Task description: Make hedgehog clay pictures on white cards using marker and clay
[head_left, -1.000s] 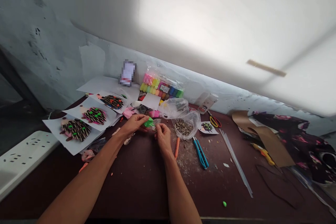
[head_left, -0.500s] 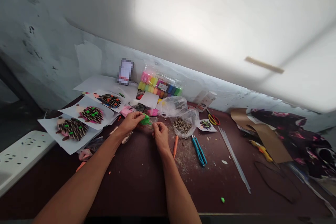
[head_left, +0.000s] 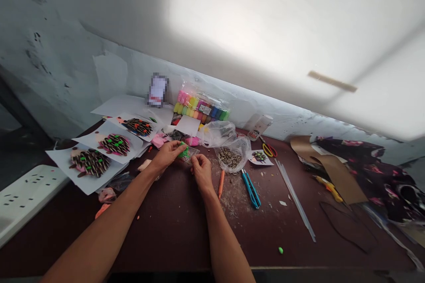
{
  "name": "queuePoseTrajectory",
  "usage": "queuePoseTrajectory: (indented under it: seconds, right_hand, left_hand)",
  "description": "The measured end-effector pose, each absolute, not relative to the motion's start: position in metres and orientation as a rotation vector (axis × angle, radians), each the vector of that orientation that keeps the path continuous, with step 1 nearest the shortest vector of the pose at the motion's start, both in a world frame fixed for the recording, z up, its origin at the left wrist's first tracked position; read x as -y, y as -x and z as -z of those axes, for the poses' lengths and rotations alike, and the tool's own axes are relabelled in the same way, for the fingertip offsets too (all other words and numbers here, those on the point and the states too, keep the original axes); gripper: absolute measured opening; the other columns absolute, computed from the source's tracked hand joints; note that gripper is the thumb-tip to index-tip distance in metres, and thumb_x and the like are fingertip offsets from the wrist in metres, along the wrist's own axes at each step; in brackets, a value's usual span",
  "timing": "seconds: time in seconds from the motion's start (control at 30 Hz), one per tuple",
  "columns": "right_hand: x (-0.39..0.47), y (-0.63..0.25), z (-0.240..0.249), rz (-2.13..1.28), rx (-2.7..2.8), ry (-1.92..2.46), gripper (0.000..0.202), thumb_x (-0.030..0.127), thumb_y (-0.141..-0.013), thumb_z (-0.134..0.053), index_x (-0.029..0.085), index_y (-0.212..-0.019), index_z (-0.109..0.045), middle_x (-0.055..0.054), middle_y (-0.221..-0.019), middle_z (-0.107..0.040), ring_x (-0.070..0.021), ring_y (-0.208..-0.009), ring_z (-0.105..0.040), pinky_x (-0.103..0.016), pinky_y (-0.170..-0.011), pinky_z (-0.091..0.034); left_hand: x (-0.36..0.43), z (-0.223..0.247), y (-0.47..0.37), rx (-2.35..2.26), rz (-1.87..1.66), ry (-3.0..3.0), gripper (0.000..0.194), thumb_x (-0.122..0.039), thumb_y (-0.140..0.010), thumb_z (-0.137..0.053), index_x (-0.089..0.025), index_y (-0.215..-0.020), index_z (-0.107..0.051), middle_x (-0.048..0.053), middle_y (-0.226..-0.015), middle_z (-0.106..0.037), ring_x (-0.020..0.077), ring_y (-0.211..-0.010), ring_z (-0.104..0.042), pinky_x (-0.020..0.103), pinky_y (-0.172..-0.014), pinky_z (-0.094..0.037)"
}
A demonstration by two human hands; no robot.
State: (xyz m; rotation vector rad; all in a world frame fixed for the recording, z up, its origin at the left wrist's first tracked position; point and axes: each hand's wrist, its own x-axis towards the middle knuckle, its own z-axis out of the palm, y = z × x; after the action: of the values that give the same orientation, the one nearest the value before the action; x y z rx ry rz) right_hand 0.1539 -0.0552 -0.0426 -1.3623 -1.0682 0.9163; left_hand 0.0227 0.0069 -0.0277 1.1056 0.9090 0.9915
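Note:
My left hand (head_left: 168, 154) is closed in a pinch on a small clear plastic bag (head_left: 191, 152) with bright green clay (head_left: 183, 152) in it. The thumb and fingers of my right hand (head_left: 202, 170) are pinched together at the bag's right edge. Both hands are held over the table, side by side. Beyond them lie lumps of pink clay (head_left: 160, 140). Right of my right hand, an open plastic bag (head_left: 244, 146) holds striped sunflower seeds (head_left: 229, 158). An orange stick-like tool (head_left: 221, 184) and a blue box cutter (head_left: 251, 190) lie nearby.
Hedgehog pictures made with seeds on paper (head_left: 116, 145) lie at left, beside a white power strip (head_left: 29, 194). Behind are a pack of coloured clay (head_left: 202, 108) and a phone (head_left: 158, 90). Scissors (head_left: 268, 148), glue sticks (head_left: 295, 201) and a yellow glue gun (head_left: 328, 188) lie right.
Both hands stay close together on the bag, with only slight finger movement. The whole view has shifted slightly. Nothing else has visibly moved.

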Motion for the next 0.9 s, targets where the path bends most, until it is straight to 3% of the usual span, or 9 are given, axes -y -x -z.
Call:
queuePoseTrajectory:
  seconds: [0.3, 0.7, 0.9]
  right_hand:
    - [0.0568, -0.1543, 0.0427, -0.941, 1.045, 1.35, 0.04, 0.058, -0.086, -0.046, 0.022, -0.069, -0.049, 0.006, -0.048, -0.047, -0.0099, -0.042, -0.044, -0.02, -0.042, -0.035]
    - [0.0564, -0.1549, 0.0406, -1.004, 0.987, 1.291, 0.022, 0.041, -0.081, -0.058, 0.019, -0.078, -0.057, 0.005, -0.055, -0.054, -0.011, -0.046, -0.051, -0.021, -0.044, -0.04]
    - [0.0565, -0.1556, 0.0392, -0.963, 0.999, 1.299, 0.02, 0.039, -0.077, -0.06, 0.019, -0.075, -0.056, 0.006, -0.055, -0.052, -0.0092, -0.046, -0.047, -0.02, -0.044, -0.038]
  left_hand:
    - [-0.0106, 0.0338, -0.0198, -0.889, -0.981, -1.128, 0.048, -0.052, -0.053, -0.081, -0.014, -0.077, -0.064, -0.001, -0.069, -0.064, 0.013, -0.061, -0.058, 0.025, -0.055, -0.049]
    - [-0.0074, 0.0286, -0.0209, -0.888, -1.045, -1.215, 0.05, -0.058, -0.055, -0.079, -0.014, -0.073, -0.063, -0.003, -0.064, -0.06, 0.0101, -0.058, -0.05, 0.021, -0.054, -0.037]
    - [-0.0068, 0.029, -0.023, -0.853, -1.03, -1.145, 0.051, -0.058, -0.053, -0.081, -0.015, -0.073, -0.064, -0.002, -0.066, -0.063, 0.0114, -0.061, -0.053, 0.023, -0.059, -0.043]
